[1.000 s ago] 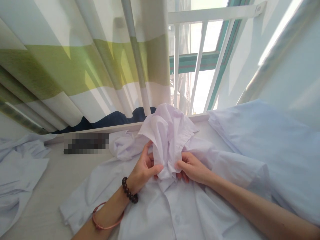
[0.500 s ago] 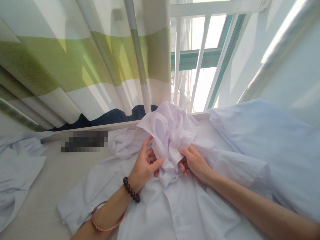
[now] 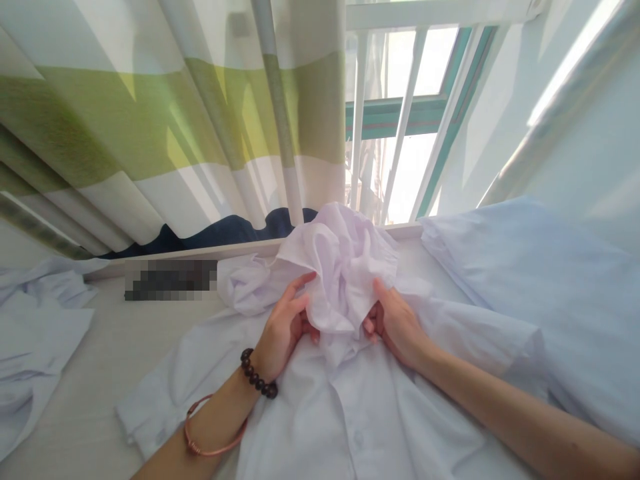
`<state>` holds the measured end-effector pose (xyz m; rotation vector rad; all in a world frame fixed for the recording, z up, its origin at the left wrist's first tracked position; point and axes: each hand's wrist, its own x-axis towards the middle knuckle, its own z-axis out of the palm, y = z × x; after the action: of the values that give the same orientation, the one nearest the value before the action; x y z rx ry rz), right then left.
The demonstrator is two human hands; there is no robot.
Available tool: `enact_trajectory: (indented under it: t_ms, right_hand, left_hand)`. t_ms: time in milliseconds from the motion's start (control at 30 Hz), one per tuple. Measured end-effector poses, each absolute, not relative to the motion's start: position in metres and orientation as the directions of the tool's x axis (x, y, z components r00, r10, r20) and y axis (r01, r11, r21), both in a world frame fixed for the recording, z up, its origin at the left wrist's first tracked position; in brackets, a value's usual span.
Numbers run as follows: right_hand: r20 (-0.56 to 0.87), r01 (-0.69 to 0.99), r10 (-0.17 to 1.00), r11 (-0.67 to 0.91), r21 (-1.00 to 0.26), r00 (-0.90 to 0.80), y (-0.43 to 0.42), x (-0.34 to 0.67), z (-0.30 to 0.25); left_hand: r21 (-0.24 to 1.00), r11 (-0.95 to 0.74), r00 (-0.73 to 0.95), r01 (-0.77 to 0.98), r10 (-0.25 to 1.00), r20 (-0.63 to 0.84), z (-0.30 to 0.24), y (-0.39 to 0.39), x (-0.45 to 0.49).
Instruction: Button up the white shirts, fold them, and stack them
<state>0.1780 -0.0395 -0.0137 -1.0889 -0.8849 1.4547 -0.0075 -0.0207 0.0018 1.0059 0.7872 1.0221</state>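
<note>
A white button-front shirt (image 3: 320,407) lies spread before me, its placket running down the middle. At its upper end a heap of bunched, faintly lilac white cloth (image 3: 340,267) stands up in loose folds. I cannot tell whether this heap belongs to the shirt. My left hand (image 3: 285,327) holds the heap's left edge, fingers curled beneath it, forefinger stretched along the side. On the opposite edge is my right hand (image 3: 400,327), fingers bent under the fabric and thumb raised against it. The left wrist carries a dark bead bracelet (image 3: 257,375) and a copper-coloured bangle (image 3: 193,447).
More white clothing (image 3: 40,353) lies at the left, and a large pale cloth (image 3: 540,287) at the right. A pixelated dark patch (image 3: 170,280) is on the white surface. Behind hang green-and-white curtains (image 3: 200,120) beside a white railing (image 3: 405,120) and window.
Both thumbs have shifted off the front of the bunched cloth, and its front edge has dropped into a rounder fold. The hands are slightly farther apart around it.
</note>
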Motion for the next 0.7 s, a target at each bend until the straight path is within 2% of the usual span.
enact_trajectory:
  t_ms: [100,200,300,400,567,700]
  right_hand:
    - [-0.152,-0.318,0.988,-0.157,-0.935,-0.041,-0.038,0.178,-0.014]
    - [-0.073,-0.152,0.993,-0.087,-0.984,-0.096,-0.041,0.176,-0.014]
    - [0.016,0.005,0.991,0.017,-1.000,-0.136,-0.046,0.173,-0.013]
    - [0.040,0.088,0.984,0.056,-0.995,-0.176,-0.049,0.172,-0.011]
    - [0.073,0.092,0.991,0.084,-0.992,-0.111,-0.050,0.172,-0.013]
    - [0.091,0.096,0.992,0.100,-0.990,-0.092,-0.050,0.172,-0.016]
  left_hand:
    - [0.960,0.166,0.315,-0.227,0.945,-0.089,0.002,-0.019,-0.006]
    - [0.987,0.137,0.307,-0.088,0.946,-0.104,0.002,-0.019,-0.006]
    - [0.991,0.122,0.294,-0.046,0.950,-0.103,0.003,-0.019,-0.005]
    - [0.994,0.113,0.276,-0.008,0.955,-0.106,0.002,-0.019,-0.002]
    - [0.994,0.099,0.252,-0.053,0.964,-0.083,0.000,-0.018,0.001]
    - [0.995,0.072,0.333,-0.068,0.942,-0.045,-0.003,-0.018,-0.002]
